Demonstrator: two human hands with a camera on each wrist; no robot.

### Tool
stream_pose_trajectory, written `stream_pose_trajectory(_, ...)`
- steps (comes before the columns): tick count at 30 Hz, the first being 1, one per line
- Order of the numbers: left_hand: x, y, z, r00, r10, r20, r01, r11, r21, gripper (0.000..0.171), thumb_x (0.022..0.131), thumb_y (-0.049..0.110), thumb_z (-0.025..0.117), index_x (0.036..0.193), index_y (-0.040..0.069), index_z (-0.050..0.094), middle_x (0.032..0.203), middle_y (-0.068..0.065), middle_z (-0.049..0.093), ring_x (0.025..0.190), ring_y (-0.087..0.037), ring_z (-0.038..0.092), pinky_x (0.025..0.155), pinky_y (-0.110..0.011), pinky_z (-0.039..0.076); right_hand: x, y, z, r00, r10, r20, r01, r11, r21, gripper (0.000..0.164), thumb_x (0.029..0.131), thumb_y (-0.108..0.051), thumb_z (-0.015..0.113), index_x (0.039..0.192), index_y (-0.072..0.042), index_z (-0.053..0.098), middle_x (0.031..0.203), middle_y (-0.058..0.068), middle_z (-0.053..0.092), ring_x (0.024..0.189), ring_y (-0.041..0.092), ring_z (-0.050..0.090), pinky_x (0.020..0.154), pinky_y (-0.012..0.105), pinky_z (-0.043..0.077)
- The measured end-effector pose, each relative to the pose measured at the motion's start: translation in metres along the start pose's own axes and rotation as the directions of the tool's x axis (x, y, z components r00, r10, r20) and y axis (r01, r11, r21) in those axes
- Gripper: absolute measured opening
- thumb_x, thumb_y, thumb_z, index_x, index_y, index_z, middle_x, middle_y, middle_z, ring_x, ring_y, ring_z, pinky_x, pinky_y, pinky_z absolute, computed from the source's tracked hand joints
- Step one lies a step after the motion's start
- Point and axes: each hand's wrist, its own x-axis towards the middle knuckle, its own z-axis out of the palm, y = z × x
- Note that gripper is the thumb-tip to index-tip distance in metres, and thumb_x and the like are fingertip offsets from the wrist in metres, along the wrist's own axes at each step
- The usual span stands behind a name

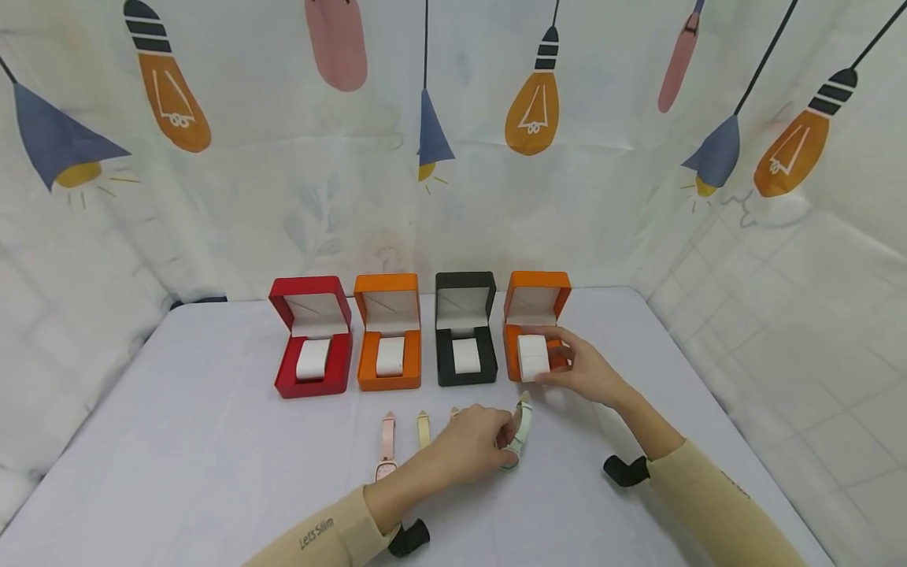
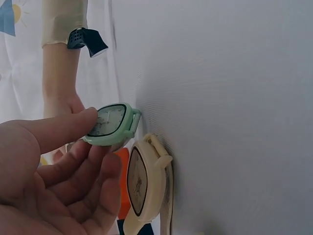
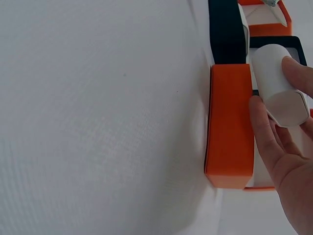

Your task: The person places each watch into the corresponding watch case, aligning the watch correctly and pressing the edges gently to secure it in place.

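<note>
My left hand point(image 1: 471, 445) pinches a mint-green watch point(image 2: 110, 125) by its case, between thumb and fingers, a little above the table. Its strap point(image 1: 524, 425) points up toward the boxes in the head view. A cream watch point(image 2: 150, 183) stands beside that hand in the left wrist view. My right hand point(image 1: 588, 374) grips a white watch cushion point(image 1: 533, 358) over the rightmost orange box point(image 1: 540, 295), whose lid is raised. In the right wrist view the cushion point(image 3: 276, 81) appears lifted and tilted between thumb and fingers.
To the left stand a dark box point(image 1: 464, 303), another orange box point(image 1: 387, 303) and a red box point(image 1: 312, 307), all lid-up with white cushions inside. A pink watch point(image 1: 387, 445) and a yellow strap point(image 1: 423, 429) lie in front, partly behind my left arm.
</note>
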Motion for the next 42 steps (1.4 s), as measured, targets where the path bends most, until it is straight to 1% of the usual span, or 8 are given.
stream_pose_trajectory(6,0.001,-0.003,-0.001,0.999,-0.014,0.03,0.018,0.99,-0.139,0.023,0.084,0.009,0.085,0.084,0.014,0.063,0.07,0.01,0.057,0.066,-0.003,0.05,0.057,-0.019,0.045,0.0,0.0,0.0,1.0,0.007,0.001,-0.007,1.0,0.007,0.078,0.084,-0.012,0.087,0.15,-0.011,0.046,0.133,0.017,0.055,0.11,0.033,0.062,0.087,0.029,0.057)
stream_pose_trajectory(12,0.004,-0.011,0.001,1.0,-0.007,0.013,0.01,0.969,-0.245,0.022,0.083,0.007,0.085,0.087,0.014,0.065,0.073,0.008,0.059,0.068,-0.004,0.053,0.06,-0.02,0.049,0.001,0.001,0.001,1.0,-0.002,0.007,0.002,1.0,0.013,0.08,0.083,-0.013,0.088,0.151,-0.01,0.046,0.136,0.014,0.054,0.111,0.034,0.062,0.087,0.03,0.057)
stream_pose_trajectory(17,0.006,-0.016,-0.004,1.0,-0.005,-0.007,0.003,0.958,-0.287,0.021,0.085,0.011,0.085,0.093,0.013,0.066,0.078,0.009,0.061,0.073,-0.005,0.058,0.066,-0.021,0.052,0.0,0.002,0.001,1.0,-0.021,0.015,0.02,0.999,0.025,0.079,0.083,-0.013,0.088,0.151,-0.01,0.046,0.134,0.014,0.054,0.108,0.035,0.062,0.086,0.031,0.058)
stream_pose_trajectory(25,0.004,-0.021,-0.013,0.998,-0.018,-0.055,-0.003,0.935,-0.354,0.027,0.087,0.01,0.083,0.106,0.013,0.063,0.088,0.004,0.062,0.08,-0.01,0.061,0.067,-0.024,0.053,0.0,0.003,0.001,0.999,-0.036,0.02,0.035,0.998,0.042,0.078,0.083,-0.009,0.087,0.15,-0.009,0.047,0.143,0.011,0.051,0.111,0.037,0.062,0.086,0.033,0.059)
stream_pose_trajectory(28,0.003,-0.026,-0.016,0.997,-0.03,-0.077,-0.003,0.918,-0.396,0.027,0.088,0.01,0.082,0.107,0.011,0.064,0.091,0.002,0.063,0.083,-0.012,0.062,0.068,-0.025,0.054,-0.001,0.002,0.002,0.999,-0.027,0.019,0.026,0.999,0.041,0.078,0.083,-0.009,0.087,0.15,-0.011,0.047,0.141,0.013,0.051,0.111,0.038,0.062,0.086,0.033,0.059)
stream_pose_trajectory(33,0.002,-0.034,-0.024,0.994,-0.074,-0.086,0.026,0.886,-0.463,0.028,0.089,0.011,0.082,0.111,0.009,0.064,0.094,0.0,0.064,0.087,-0.016,0.063,0.071,-0.026,0.055,-0.002,-0.002,0.005,1.0,-0.007,0.027,0.006,0.999,0.037,0.079,0.084,-0.008,0.086,0.151,-0.01,0.045,0.143,0.015,0.049,0.115,0.038,0.06,0.089,0.031,0.057)
stream_pose_trajectory(38,0.001,-0.041,-0.033,0.991,-0.106,-0.088,0.042,0.841,-0.539,0.031,0.089,0.01,0.081,0.114,0.005,0.064,0.098,-0.004,0.064,0.09,-0.019,0.063,0.074,-0.029,0.059,-0.001,-0.005,0.008,0.999,-0.016,0.033,0.015,0.999,0.028,0.08,0.084,-0.005,0.085,0.153,-0.007,0.043,0.147,0.014,0.047,0.116,0.04,0.058,0.09,0.032,0.058)
stream_pose_trajectory(42,0.001,-0.047,-0.039,0.988,-0.133,-0.084,0.058,0.804,-0.591,0.033,0.09,0.009,0.08,0.116,0.003,0.063,0.101,-0.007,0.064,0.089,-0.02,0.066,0.076,-0.035,0.061,0.0,-0.007,0.012,0.999,-0.009,0.042,0.009,1.0,0.019,0.08,0.085,-0.005,0.084,0.154,-0.01,0.043,0.147,0.014,0.046,0.117,0.039,0.055,0.091,0.032,0.057)
